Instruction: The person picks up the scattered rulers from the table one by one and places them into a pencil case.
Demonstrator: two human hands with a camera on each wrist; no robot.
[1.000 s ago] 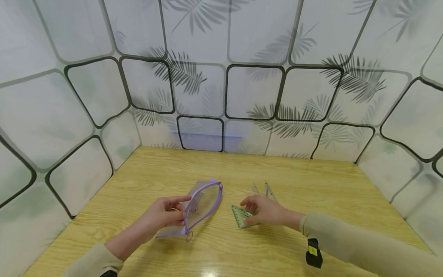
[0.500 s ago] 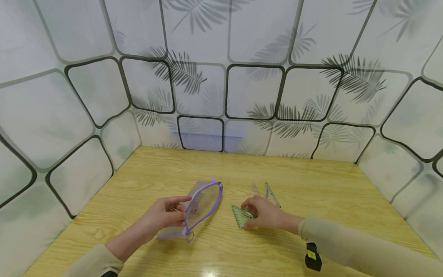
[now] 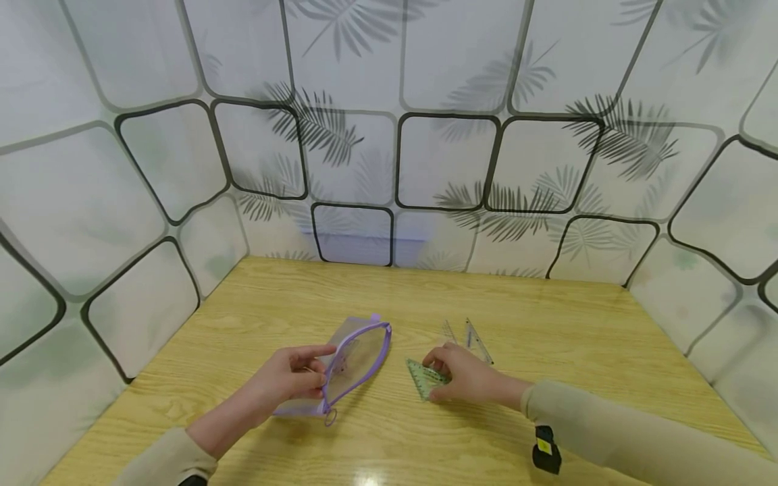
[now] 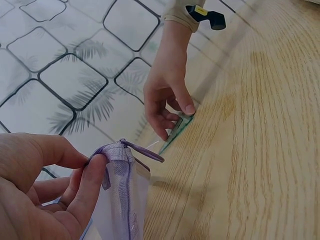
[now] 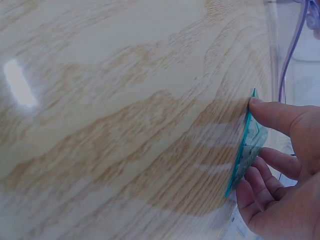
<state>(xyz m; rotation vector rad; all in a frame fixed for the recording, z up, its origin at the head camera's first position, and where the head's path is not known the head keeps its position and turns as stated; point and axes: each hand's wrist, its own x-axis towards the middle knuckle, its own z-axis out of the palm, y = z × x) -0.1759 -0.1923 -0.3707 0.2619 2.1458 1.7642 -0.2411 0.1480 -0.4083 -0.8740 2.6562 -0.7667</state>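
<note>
A clear zip pouch with purple trim lies at centre left, its zipper spread apart. My left hand pinches the near side of its mouth between thumb and fingers; the zipper pull ring hangs at that end in the left wrist view. To the right, my right hand grips a green translucent set square, thumb on one edge and fingers on the other. In the right wrist view the set square is tilted edge-on, close over the table. Part of it is hidden behind the fingers.
Beyond the right hand lie a clear set square and another clear ruled piece, partly hidden by the hand. The wood-grain table meets patterned walls at the back and sides.
The right hand has shifted very slightly, baring more of the clear set square behind it. The pouch and left hand stay almost the same.
</note>
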